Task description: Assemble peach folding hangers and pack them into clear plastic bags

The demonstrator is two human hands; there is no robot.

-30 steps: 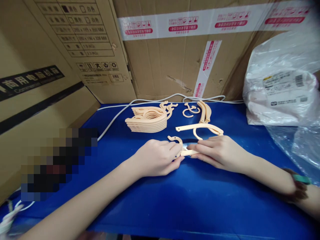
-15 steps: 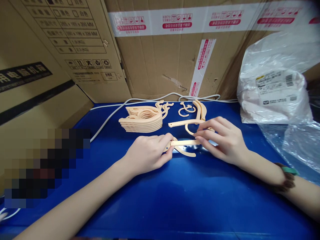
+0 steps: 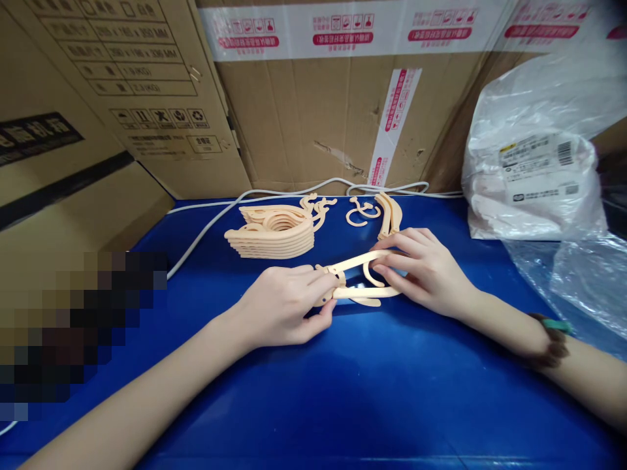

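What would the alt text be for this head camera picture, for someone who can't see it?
Two bare hands, the left hand and the right hand, hold a cream plastic folding hanger between them over a blue table. Behind lie a stack of folded hangers, loose hanger parts and a white cable, with cardboard boxes and a plastic bag beyond.

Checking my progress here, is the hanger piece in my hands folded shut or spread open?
Spread open: the hanger has two arms that meet at the left hand and splay apart toward the right hand.
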